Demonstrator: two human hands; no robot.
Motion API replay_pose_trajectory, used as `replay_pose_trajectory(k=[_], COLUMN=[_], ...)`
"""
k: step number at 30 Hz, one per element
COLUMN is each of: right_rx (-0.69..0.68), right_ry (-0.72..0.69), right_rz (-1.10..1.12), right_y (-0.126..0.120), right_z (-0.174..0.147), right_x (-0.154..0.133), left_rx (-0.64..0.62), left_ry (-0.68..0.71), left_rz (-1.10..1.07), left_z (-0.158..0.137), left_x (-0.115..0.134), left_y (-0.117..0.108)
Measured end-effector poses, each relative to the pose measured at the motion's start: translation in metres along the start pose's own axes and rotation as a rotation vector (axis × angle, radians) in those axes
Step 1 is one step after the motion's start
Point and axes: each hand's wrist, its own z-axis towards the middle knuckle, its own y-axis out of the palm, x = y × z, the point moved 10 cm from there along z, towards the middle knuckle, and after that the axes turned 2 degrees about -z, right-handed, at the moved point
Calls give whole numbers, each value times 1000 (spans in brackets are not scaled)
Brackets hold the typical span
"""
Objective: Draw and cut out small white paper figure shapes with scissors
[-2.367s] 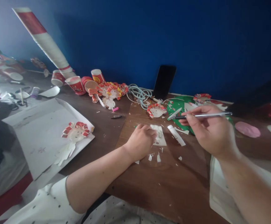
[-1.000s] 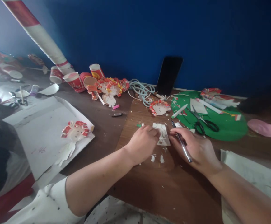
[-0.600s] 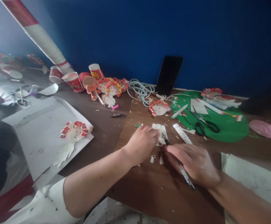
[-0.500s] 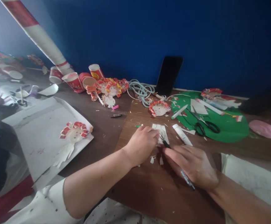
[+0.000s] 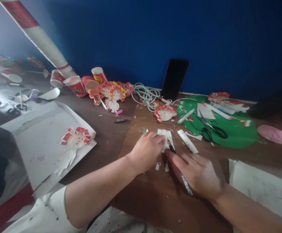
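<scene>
A small white paper piece (image 5: 168, 135) lies flat on the brown table in front of me. My left hand (image 5: 148, 149) presses down on its left side with bent fingers. In my right hand (image 5: 195, 173) is a slim pen-shaped craft knife (image 5: 172, 148) with a black grip and a silvery barrel. Its dark tip touches the paper close to my left fingertips. Small white paper scraps (image 5: 166, 167) lie just below the hands. A white glue tube (image 5: 187, 141) rests to the right of the paper.
Black-handled scissors (image 5: 212, 129) lie on a green disc (image 5: 240, 136). A phone (image 5: 176, 79) leans against the blue wall beside a coiled cable (image 5: 144, 92). Red paper cups (image 5: 75, 85) and red-trimmed paper faces (image 5: 165, 114) stand behind. White sheets (image 5: 43, 139) lie left, near another person's arm.
The knife tip has moved slightly up on the paper and the barrel has swung to a steeper angle. My right hand has shifted a little left. The left hand stays put.
</scene>
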Motion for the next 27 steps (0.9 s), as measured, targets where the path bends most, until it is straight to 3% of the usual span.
replay_pose_trajectory(k=[5, 10, 16, 27], right_rx=[-4, 89, 69, 78], right_ry=[36, 148, 247, 214], right_rz=[25, -66, -90, -95], right_y=[0, -12, -12, -13], right_z=[2, 4, 4, 5], right_x=[5, 21, 28, 25], left_rx=[19, 19, 32, 25], left_ry=[-8, -24, -12, 3], left_rz=[-16, -12, 28, 112], left_z=[0, 0, 0, 1], left_x=[0, -2, 0, 6], left_y=[0, 0, 0, 0])
